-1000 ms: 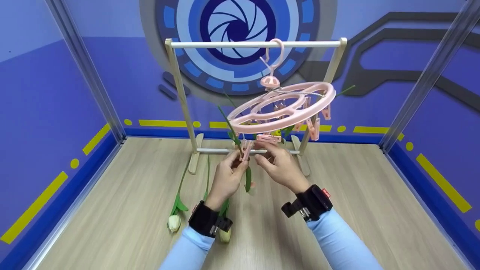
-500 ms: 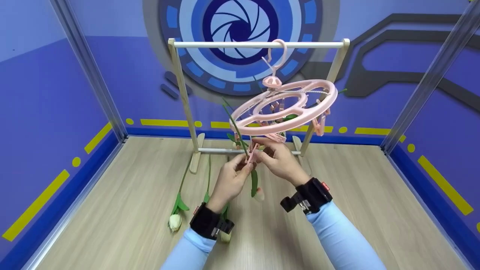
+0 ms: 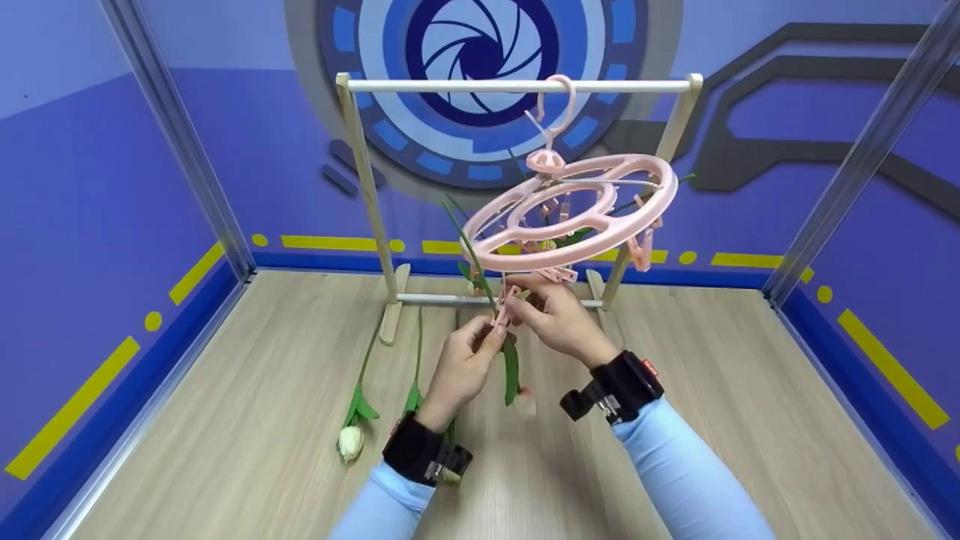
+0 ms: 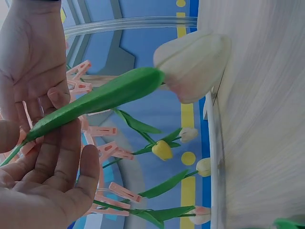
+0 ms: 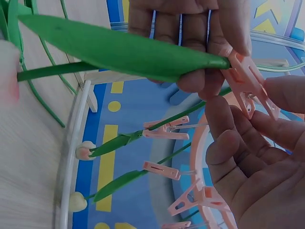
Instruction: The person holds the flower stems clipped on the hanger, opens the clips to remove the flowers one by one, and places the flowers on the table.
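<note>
Your left hand [image 3: 459, 367] keeps a narrow grip on the held tulip [image 4: 100, 98], its fingers around the stem beside the leaf. Your right hand [image 3: 561, 322] has a narrow grip too, pinching the handles of the pink clothespin [image 5: 245, 81]; you cannot tell whether its jaws are closed on the stem. The held tulip hangs head down over the middle of the bench [image 3: 262, 390], stem end slanting up past the pink round hanger [image 3: 525, 262]. That hanger hooks over the top bar of the rack [image 3: 450, 86], which stands near the bench's back edge. Other tulips, including a yellow tulip [image 4: 162, 150], hang below it. A white tulip [image 3: 350, 444] lies toward the bench's left edge.
</note>
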{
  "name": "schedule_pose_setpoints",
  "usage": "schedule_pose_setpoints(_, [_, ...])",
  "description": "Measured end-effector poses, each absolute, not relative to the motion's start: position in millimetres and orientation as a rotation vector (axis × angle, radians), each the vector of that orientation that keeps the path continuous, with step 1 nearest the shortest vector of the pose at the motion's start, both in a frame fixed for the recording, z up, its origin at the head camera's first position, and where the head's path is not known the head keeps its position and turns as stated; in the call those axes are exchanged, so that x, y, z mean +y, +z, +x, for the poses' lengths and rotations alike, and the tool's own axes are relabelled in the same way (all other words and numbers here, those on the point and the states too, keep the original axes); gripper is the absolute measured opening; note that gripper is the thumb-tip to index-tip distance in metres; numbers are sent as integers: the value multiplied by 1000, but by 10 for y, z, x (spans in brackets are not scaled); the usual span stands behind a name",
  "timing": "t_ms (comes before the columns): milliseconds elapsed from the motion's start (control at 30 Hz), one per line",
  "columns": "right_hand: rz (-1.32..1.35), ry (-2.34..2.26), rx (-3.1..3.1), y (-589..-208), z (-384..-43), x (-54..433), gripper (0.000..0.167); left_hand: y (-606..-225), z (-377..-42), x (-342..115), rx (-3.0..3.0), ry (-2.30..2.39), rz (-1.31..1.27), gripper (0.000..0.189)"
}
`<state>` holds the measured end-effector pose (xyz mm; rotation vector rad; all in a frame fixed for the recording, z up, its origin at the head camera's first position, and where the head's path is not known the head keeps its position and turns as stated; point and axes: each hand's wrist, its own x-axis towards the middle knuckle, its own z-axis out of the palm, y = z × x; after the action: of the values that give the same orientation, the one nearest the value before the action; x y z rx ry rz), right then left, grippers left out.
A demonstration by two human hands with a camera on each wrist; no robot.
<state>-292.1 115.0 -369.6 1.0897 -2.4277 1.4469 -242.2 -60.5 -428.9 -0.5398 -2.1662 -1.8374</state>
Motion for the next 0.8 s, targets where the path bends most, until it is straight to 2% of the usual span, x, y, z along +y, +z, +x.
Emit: schedule_pose_setpoints(800, [1016, 1489, -2448, -3732, -2948, 1218, 26, -4462, -2364, -593, -2173, -1876, -521, 19])
